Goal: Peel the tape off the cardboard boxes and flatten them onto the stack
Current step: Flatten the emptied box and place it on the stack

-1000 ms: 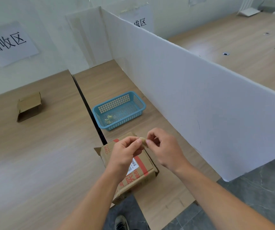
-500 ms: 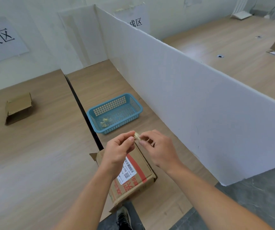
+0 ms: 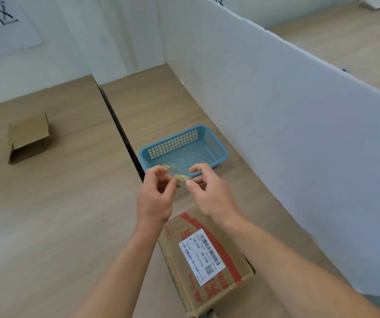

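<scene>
We judged the step in hand to be getting rid of peeled tape: our left hand (image 3: 155, 198) and right hand (image 3: 209, 196) met above the near rim of the blue basket (image 3: 221, 146), and the fingers (image 3: 190, 182) of both pinched a small wad of tape (image 3: 181, 179) between them, one hand at each end, the other fingers loosely curled. The wad looked crumpled and partly clear, with brownish fluff stuck in it, so we expected it to cling to skin. The next move, as we read it, called for bringing it over the basket and working it free of one hand with the other. The printed box (image 3: 175, 249) lay near us on the worktop (image 3: 69, 226), under our wrists and apart from both hands. It was brown corrugated card with red print and a glossy white barcode label (image 3: 202, 255), and it kept its boxy shape, so flattening was not yet done. The basket was rigid plastic with lattice walls and a perforated floor. Far to the left a smaller box (image 3: 29, 138) of plain card lay collapsed, with one end open. We took that for the start of the stack. A smooth white partition (image 3: 276, 111) closed off the right side.
</scene>
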